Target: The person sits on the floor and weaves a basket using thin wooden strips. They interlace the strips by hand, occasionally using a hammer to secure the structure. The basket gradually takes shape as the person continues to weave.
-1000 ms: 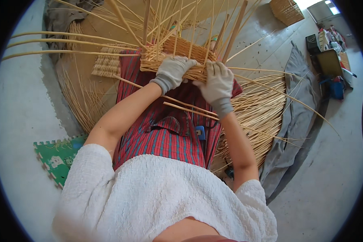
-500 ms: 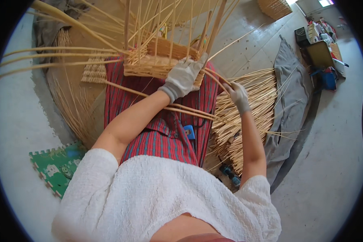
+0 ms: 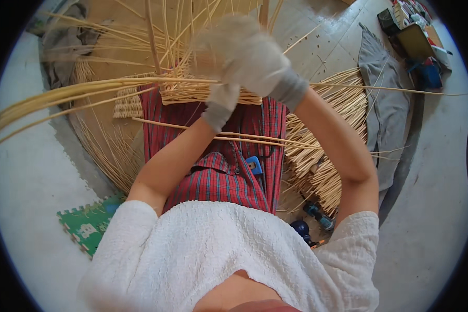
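Observation:
On my lap, over a red striped cloth (image 3: 213,187), sits a partly woven willow basket (image 3: 184,95) with upright rods rising from it. At its near wall is my gloved left hand (image 3: 224,98), its fingers hidden behind my right hand. My gloved right hand (image 3: 262,65) reaches across above the near wall, close against the left, its fingers smeared by motion. Long willow rods (image 3: 88,86) sweep out to the left from the near wall. A single willow rod (image 3: 390,89) sticks out far to the right from behind my right wrist.
A thick pile of willow rods (image 3: 330,145) lies at my right beside a grey cloth (image 3: 382,67). Two loose rods cross my lap near a blue tape measure (image 3: 254,165). A power drill (image 3: 318,214) lies by my right elbow, a green foam mat (image 3: 88,221) at my left.
My right hand has moved left and up from the rods at the right to above the basket, beside my left hand. The left hand has shifted slightly left along the near wall.

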A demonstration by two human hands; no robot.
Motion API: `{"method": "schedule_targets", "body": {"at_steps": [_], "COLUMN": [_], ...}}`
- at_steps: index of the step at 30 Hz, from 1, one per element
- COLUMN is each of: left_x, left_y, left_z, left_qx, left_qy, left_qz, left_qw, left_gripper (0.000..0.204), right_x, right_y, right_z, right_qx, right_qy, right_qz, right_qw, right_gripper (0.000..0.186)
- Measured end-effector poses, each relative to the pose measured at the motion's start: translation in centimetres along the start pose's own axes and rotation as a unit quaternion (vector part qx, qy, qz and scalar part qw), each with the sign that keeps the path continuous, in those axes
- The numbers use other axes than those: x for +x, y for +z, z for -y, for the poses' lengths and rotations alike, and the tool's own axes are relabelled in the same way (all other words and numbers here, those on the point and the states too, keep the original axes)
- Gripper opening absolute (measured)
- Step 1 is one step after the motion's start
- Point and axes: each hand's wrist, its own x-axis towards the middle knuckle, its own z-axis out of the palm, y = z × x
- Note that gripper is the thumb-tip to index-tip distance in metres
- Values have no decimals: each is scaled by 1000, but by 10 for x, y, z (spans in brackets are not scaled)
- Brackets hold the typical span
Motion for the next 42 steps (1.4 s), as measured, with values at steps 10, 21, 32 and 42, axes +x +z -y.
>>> {"method": "schedule_targets", "body": {"at_steps": [10,21,32,42], "left_x": [23,189,38,-98], "left_y": [-87,24,-13,-137], "left_z": [41,-23,-56,47], "left_qx": [-340,-348,138,48], "left_qy": [-281,-106,160,-28], "left_qz": [-55,62,179,194], "left_qw": [896,929,961,980], "left_gripper": [34,59,63,15], "right_x": [-84,-95,-108,-128], "right_y": [42,88,95,4], "right_z": [-34,-2,-37,88], "right_qx": [115,-122,-108,501], "right_qy": [497,517,578,532], "right_qz": [353,144,133,132], "right_qw": [784,835,798,669], "right_gripper": [89,28,28,55]}}
